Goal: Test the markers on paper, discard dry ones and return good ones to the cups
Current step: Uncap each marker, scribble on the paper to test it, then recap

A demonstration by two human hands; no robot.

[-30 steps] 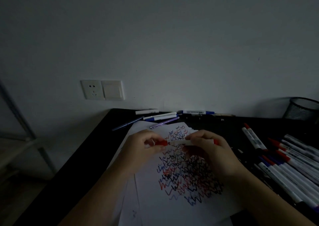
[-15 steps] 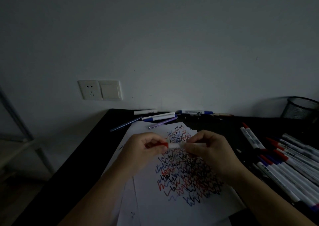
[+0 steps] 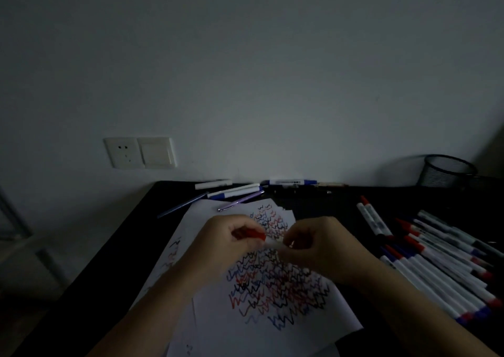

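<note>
**Dim desk, red marker held between both hands**

Grey wall (image 3: 245, 70) fills the upper half of the head view, with a white socket-and-switch plate (image 3: 139, 152) at about 9 o'clock from the middle. Below it a black desk (image 3: 109, 261) runs from the wall's foot to the lower edge.

On the desk, toward 6 o'clock, lies a sheet of white paper (image 3: 272, 335), its middle crowded with red, blue and black zigzag scribbles (image 3: 278, 283); more sheets stick out beneath it on the left. At 3 to 4 o'clock a heap of white-barrelled markers (image 3: 441, 272) with red and blue ends lies in rough rows, touching one another. At 2 o'clock, against the wall, stands a black mesh cup (image 3: 447, 171). At 12 o'clock of the paper, near the wall, several loose pens (image 3: 234, 191) lie at angles, one purple pen overlapping the paper's far corner.

Above the scribbles the two hands meet. The left hand (image 3: 231, 239) has its fingers curled around the red cap (image 3: 252, 234), pinching it. The right hand (image 3: 324, 247) is curled around the white marker barrel (image 3: 274, 243), of which only a short blurred stretch shows between the hands. Whether cap and barrel are joined or just apart cannot be told through the blur.
</note>
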